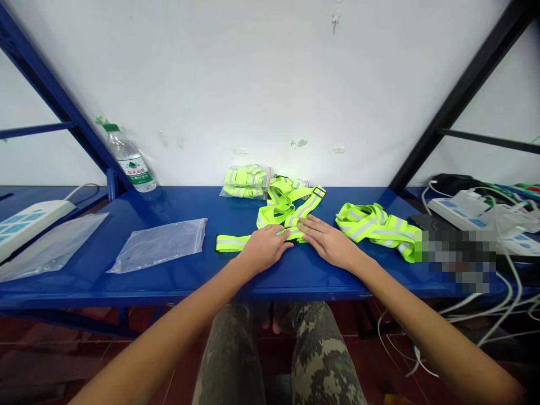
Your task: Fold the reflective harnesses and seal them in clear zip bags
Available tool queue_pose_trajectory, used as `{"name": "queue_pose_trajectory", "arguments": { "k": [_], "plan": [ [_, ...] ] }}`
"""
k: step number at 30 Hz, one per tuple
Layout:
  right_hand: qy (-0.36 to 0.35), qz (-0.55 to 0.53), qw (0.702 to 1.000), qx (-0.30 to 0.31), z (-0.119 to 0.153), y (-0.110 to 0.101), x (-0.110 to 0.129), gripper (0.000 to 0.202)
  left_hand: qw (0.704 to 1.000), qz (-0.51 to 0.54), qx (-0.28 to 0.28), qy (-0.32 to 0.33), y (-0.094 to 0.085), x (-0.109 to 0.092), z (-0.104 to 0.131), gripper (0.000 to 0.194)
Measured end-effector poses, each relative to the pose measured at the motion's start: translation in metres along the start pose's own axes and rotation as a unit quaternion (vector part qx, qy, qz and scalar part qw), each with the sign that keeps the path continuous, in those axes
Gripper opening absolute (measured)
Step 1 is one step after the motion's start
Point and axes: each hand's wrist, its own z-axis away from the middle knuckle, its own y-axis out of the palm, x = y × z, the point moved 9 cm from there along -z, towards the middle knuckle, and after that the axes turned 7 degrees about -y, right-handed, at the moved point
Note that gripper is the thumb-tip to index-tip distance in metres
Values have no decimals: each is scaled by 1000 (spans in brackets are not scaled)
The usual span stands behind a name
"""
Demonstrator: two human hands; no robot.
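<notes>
A neon yellow reflective strap with grey stripes and black buckles lies loosely looped on the blue table, one end reaching left. My left hand rests on its lower part, fingers close together; what is under them is partly hidden. Just to the right, my right hand lies fairly flat on the same strap, fingertips pointing left towards my left hand. Further right is a second bundled yellow strap. Behind the looped strap sits a clear bag with folded yellow straps inside.
Clear plastic bags lie left, one flat on the blue table, another beside a power strip. A water bottle leans at the back left. Power strips and white cables crowd the right.
</notes>
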Motion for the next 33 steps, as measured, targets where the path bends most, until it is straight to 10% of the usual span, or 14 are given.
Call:
{"name": "queue_pose_trajectory", "arguments": {
  "k": [8,13,20,26,30,33],
  "plan": [
    [-3,26,1000,13,-14,2,20,41,999,15,-7,-43,10,4,-9,36],
    [17,-14,999,25,-14,7,12,39,998,34,-2,-53,-13,19,1,55],
    [-9,-4,1000,29,-15,5,17,43,947,-13,256,-194,-24,86,28,108],
    [-31,28,998,46,-20,6,23,46,903,55,328,-272,-30,113,33,75],
    [-34,38,997,55,-21,6,23,46,866,295,212,-343,-42,102,13,62],
    [-38,38,997,54,-21,5,24,46,894,333,66,-292,-53,82,-14,55]
  ]
}}
